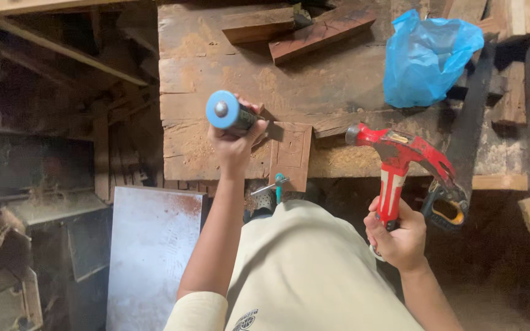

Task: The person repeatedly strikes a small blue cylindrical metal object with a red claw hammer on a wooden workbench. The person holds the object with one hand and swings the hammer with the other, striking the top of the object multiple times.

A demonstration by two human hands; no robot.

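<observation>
- Right hand (398, 238) nearest, clamped round the red hammer (398, 160), raised off the bench edge
- Left hand (235, 142) gripping a blue-capped chisel (228, 113), tip on a small wooden block (291, 154)
- Blue plastic bag (426, 58) crumpled, contents hidden, on the worn workbench (216, 73)

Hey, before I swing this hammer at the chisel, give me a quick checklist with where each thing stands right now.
1. Left hand wrapped firmly round the chisel: ok.
2. Right hand gripping the red hammer by its handle: ok.
3. Chisel tip seated on the small wood block: cannot tell, hand hides it.
4. Block clamped to the workbench: cannot tell.
5. Blue plastic bag clear of the swing: ok.
</observation>
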